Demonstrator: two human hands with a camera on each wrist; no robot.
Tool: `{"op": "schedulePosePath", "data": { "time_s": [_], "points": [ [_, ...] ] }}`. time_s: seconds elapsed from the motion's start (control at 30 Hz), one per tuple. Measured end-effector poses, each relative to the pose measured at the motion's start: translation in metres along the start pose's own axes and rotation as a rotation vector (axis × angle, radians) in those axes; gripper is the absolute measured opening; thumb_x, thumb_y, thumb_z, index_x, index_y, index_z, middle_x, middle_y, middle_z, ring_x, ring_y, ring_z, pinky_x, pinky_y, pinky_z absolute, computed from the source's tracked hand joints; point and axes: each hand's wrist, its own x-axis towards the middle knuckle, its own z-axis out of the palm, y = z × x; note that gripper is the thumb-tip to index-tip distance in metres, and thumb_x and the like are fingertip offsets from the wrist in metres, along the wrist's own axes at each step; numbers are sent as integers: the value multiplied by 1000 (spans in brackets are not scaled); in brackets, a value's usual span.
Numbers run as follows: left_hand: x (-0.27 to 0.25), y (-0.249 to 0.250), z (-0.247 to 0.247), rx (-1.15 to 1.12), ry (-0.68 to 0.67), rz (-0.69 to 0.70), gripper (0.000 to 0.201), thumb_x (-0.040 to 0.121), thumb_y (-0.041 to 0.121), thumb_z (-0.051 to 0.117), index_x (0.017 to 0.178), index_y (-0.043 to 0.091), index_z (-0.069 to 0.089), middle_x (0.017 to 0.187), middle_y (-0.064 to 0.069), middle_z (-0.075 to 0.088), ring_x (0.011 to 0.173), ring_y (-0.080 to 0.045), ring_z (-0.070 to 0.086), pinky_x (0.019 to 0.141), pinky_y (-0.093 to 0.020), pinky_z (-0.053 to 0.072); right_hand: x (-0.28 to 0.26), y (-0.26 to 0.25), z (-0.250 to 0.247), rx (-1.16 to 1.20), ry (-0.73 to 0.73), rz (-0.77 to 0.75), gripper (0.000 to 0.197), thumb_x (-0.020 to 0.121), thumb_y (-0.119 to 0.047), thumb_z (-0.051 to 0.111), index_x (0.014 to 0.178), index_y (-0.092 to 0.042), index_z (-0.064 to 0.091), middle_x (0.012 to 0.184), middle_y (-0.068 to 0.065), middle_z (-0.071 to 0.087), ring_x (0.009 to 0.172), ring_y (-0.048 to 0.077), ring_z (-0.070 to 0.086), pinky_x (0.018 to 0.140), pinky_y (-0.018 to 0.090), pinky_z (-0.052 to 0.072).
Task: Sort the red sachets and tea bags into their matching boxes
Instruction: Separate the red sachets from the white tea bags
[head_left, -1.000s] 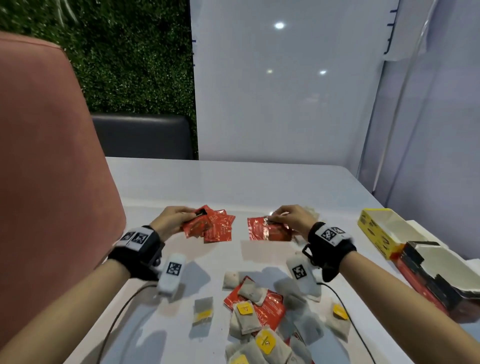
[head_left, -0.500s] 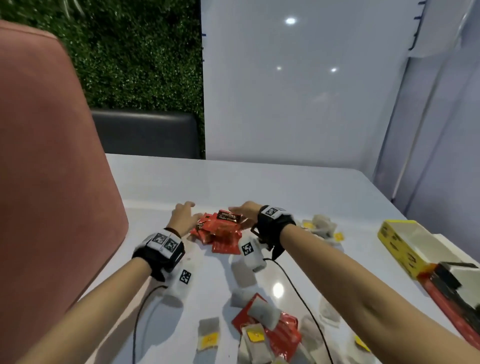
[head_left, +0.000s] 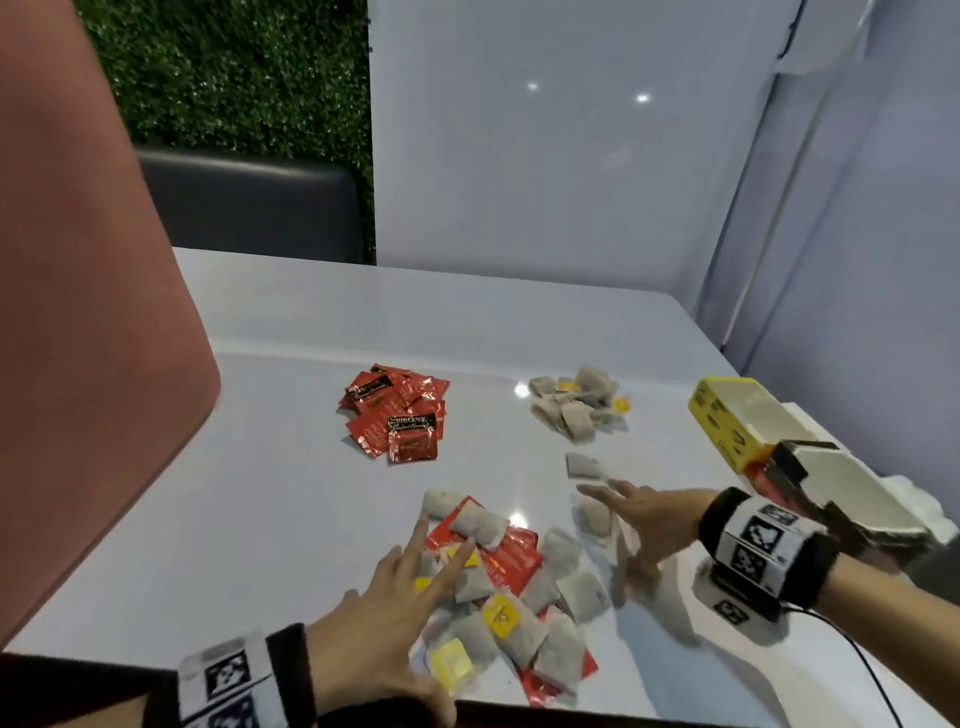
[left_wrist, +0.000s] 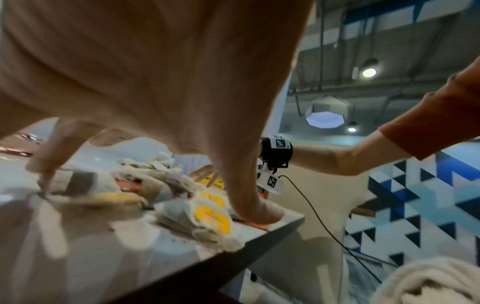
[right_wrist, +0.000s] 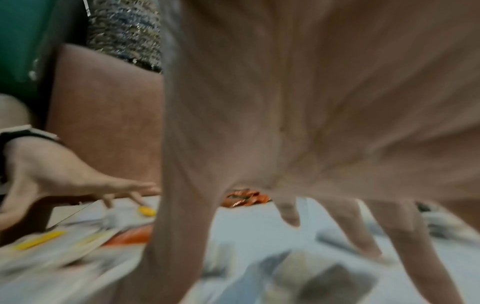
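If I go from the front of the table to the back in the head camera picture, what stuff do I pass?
Left hand → mixed heap of tea bags and red sachets → lone tea bag → pile of red sachets → bare far end of the white table → dark seat back.
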Motion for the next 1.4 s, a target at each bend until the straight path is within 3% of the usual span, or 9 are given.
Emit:
{"op": "schedulePosePath", "data": {
  "time_s": [0.2, 0.37, 0.5, 0.57, 0.7, 0.87, 1.07, 1.27, 1.4],
  "points": [
    [13, 26, 9, 165, 86, -48, 123, 66, 57, 73, 140, 45, -24, 148, -11, -39, 142, -35, 2, 104, -59, 32, -1, -22, 37, -52, 105, 6, 130, 62, -46, 80, 144, -33, -19, 154, 17, -17, 142, 40, 1, 113, 54, 21],
    [17, 19, 8, 91, 255, -26, 72, 79, 44, 66, 138, 40, 25, 153, -5, 2, 120, -25, 31, 101, -39, 39, -7, -36, 45, -41, 195, -25, 106, 74, -52, 68, 147, -34, -6, 156, 10, -4, 140, 34, 10, 106, 51, 32],
    [17, 13, 7, -253, 338, 89, 37, 82, 28, 62, 113, 44, 48, 130, 16, 28, 112, -16, 37, 97, -33, 44, -1, -40, 49, 13, 345, -33, 76, 80, -49, 62, 142, -33, 23, 141, 8, 25, 127, 27, 26, 93, 41, 40],
    [18, 12, 4, -334, 367, 125, 29, 85, 19, 58, 108, 37, 55, 124, 14, 39, 115, -16, 43, 97, -30, 45, 3, -37, 47, 88, 378, -52, 59, 81, -37, 64, 134, -30, 36, 129, 7, 34, 119, 25, 32, 87, 36, 41],
    [23, 5, -10, -233, 361, 88, 26, 92, 12, 49, 117, 17, 56, 102, 11, 41, 97, 4, 44, 80, -3, 34, 10, -27, 39, 195, 385, -89, 37, 81, -16, 63, 116, -17, 51, 113, 9, 40, 103, 28, 45, 87, 32, 42],
    [28, -10, -26, -282, 270, -41, 37, 85, 8, 56, 120, 22, 59, 110, -3, 57, 103, -18, 57, 80, -17, 42, 15, -19, 32, 157, 423, -119, 31, 79, -5, 60, 109, -11, 61, 97, 3, 36, 92, 18, 41, 76, 25, 37],
    [20, -24, -57, -539, 197, -36, 33, 84, -5, 47, 100, 21, 60, 104, -9, 62, 82, -11, 57, 59, -10, 44, 17, -13, 21, 226, 417, -86, 25, 74, -16, 73, 96, -13, 61, 95, 0, 50, 86, 15, 46, 69, 23, 38],
    [20, -19, -99, -836, 117, 41, 38, 85, -10, 42, 119, 4, 54, 112, -15, 60, 97, -18, 61, 79, -25, 53, 21, -1, 18, 391, 512, -88, 20, 79, -18, 68, 89, -18, 51, 96, 1, 54, 87, 17, 49, 69, 22, 34],
    [34, -2, -127, -910, 93, 70, 37, 91, -11, 38, 122, 5, 50, 106, -7, 60, 86, -9, 62, 69, -19, 53, 18, 14, 13, 590, 558, -81, 21, 76, -19, 74, 82, -16, 53, 86, 4, 59, 77, 19, 55, 59, 21, 42]
  ]
}}
